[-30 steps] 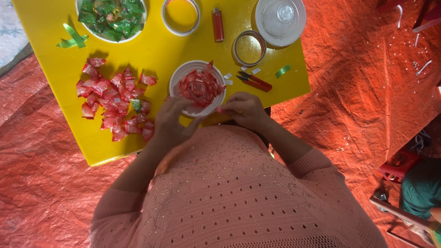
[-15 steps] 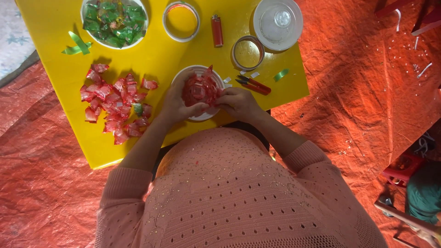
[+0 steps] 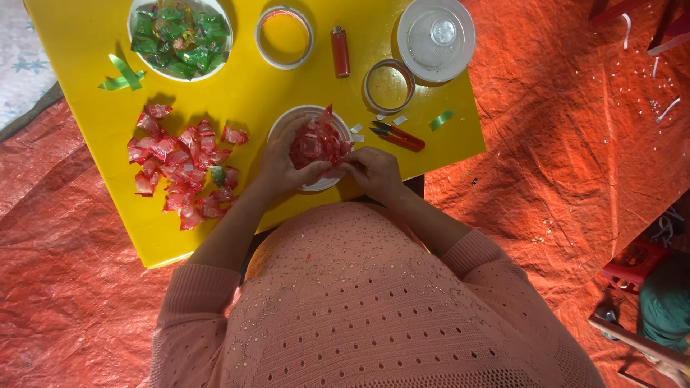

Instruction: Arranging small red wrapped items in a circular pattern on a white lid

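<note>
Assembling a red candy cluster (image 3: 318,142) over a white bowl (image 3: 287,123): left hand (image 3: 282,164) cups it, right hand (image 3: 374,171) fingers pinch its edge; further pieces need firm pressing.

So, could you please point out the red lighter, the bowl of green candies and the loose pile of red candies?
red lighter (image 3: 340,51), head view, middle of its body.
bowl of green candies (image 3: 134,14), head view, left rim.
pile of red candies (image 3: 180,154), head view, centre.

The person wears a salmon-pink knitted sweater (image 3: 359,309) patterned with rows of small eyelet holes, its long ribbed sleeves (image 3: 198,287) reaching toward both bare hands (image 3: 284,162).
</note>
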